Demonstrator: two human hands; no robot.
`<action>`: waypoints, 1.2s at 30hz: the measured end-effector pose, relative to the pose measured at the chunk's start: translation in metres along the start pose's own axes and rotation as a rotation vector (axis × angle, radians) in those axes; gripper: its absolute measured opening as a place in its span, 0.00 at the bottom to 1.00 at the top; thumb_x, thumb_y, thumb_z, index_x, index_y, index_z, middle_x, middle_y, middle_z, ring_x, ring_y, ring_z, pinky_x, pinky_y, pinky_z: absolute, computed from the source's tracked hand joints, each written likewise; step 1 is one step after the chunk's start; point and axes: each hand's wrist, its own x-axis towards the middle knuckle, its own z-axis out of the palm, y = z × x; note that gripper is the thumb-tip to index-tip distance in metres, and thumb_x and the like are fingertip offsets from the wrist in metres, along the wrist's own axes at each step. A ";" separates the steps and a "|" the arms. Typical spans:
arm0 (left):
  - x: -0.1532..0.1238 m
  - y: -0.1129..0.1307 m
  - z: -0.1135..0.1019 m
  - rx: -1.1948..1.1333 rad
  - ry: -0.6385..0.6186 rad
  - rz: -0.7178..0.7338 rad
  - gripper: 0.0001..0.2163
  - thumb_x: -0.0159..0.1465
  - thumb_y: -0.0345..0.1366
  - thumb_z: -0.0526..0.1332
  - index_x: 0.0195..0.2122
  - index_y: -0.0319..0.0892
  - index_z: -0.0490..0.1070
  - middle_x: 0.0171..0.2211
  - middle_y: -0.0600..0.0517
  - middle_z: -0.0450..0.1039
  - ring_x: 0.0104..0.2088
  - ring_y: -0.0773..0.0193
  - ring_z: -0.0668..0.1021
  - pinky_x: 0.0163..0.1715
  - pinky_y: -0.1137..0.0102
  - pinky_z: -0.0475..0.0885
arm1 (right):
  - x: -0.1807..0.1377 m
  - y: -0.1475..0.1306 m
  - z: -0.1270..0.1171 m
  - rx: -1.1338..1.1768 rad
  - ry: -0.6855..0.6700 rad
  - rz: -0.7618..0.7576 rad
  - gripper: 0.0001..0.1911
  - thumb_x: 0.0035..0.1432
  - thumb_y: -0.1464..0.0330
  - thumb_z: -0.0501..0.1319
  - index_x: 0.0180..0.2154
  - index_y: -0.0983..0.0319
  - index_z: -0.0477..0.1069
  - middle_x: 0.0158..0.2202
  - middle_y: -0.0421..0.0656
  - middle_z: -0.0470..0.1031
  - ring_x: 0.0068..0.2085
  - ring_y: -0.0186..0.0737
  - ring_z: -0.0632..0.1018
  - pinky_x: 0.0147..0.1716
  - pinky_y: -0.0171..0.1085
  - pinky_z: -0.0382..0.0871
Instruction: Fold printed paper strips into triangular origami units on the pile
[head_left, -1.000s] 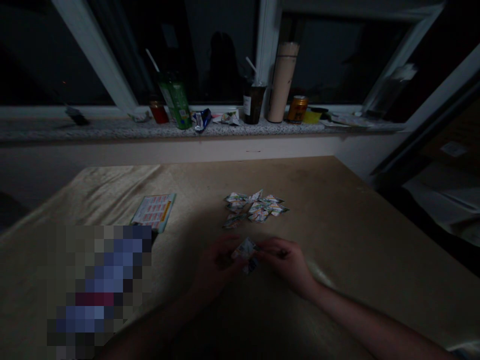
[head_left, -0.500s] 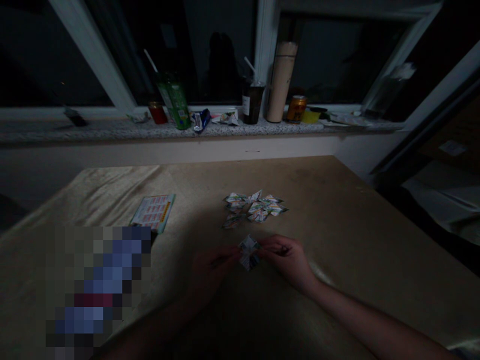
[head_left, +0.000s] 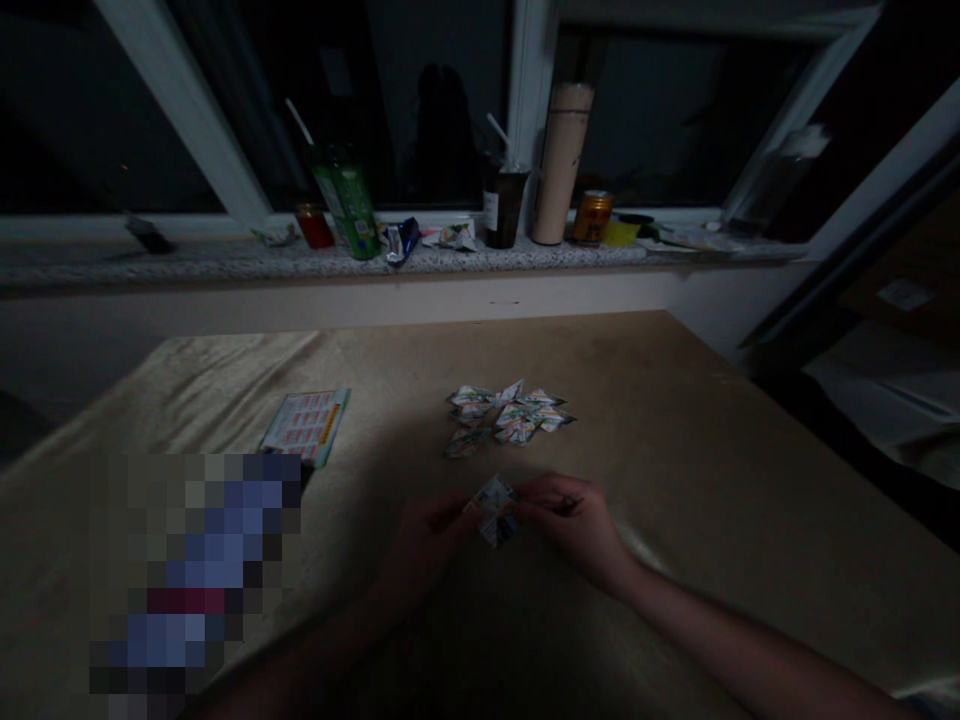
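Note:
A small diamond-shaped piece of folded printed paper (head_left: 496,508) is held between my two hands, above the table's near middle. My left hand (head_left: 427,530), in deep shade, pinches its left corner. The thumb and fingers of my right hand (head_left: 574,515) are closed on its right corner. Just beyond lies a loose group of several folded paper pieces (head_left: 517,418), pointed in shape and printed in white, green and red.
On the table (head_left: 675,430) at left lies a printed card (head_left: 307,422), with a pixelated blue object (head_left: 217,550) nearer me. Along the granite sill (head_left: 450,258) stand a green bottle (head_left: 354,215), a dark cup (head_left: 504,208), a tall flask (head_left: 562,165) and a gold can (head_left: 592,218).
The folded paper has shifted slightly left and toward me, and its faces look flatter and more spread. My left hand has moved a little with it; my right stays nearly in place.

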 end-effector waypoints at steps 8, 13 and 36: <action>-0.004 -0.005 -0.003 0.240 0.056 0.099 0.13 0.59 0.41 0.56 0.27 0.41 0.78 0.22 0.54 0.77 0.23 0.63 0.75 0.23 0.75 0.66 | -0.001 -0.005 0.001 -0.033 0.019 0.042 0.07 0.42 0.66 0.68 0.26 0.62 0.77 0.24 0.41 0.79 0.25 0.35 0.77 0.23 0.29 0.69; -0.001 -0.005 -0.001 0.261 0.072 0.090 0.16 0.60 0.43 0.55 0.24 0.40 0.77 0.20 0.54 0.75 0.22 0.64 0.74 0.22 0.75 0.65 | -0.001 -0.002 0.001 -0.040 0.029 0.038 0.07 0.42 0.65 0.69 0.24 0.62 0.76 0.23 0.41 0.78 0.23 0.34 0.76 0.22 0.29 0.67; -0.002 -0.006 0.001 0.269 -0.159 0.133 0.16 0.64 0.43 0.49 0.29 0.39 0.70 0.23 0.54 0.69 0.25 0.65 0.70 0.27 0.75 0.63 | -0.001 -0.001 0.003 -0.077 -0.124 0.088 0.12 0.46 0.60 0.66 0.28 0.63 0.73 0.26 0.40 0.75 0.26 0.34 0.74 0.25 0.32 0.66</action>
